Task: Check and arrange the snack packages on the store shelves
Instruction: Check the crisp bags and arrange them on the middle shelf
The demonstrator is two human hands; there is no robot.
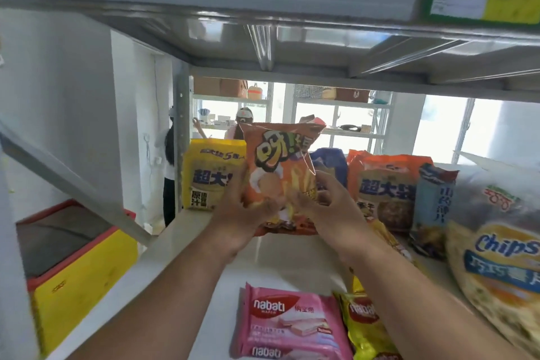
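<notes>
Though crinkled, upright orange snack bag

1. Both bare forearms reach forward and upward from the bottom edge of the view, drawing closer together toward the hands.
2. The left hand is raised with its back toward the camera, fingers curled round the lower left edge of an orange snack bag.
3. The right hand is level with it, just beside it, fingers bent and pinching the bag's lower right side.
4. Both wrists are nearly straight.
</notes>
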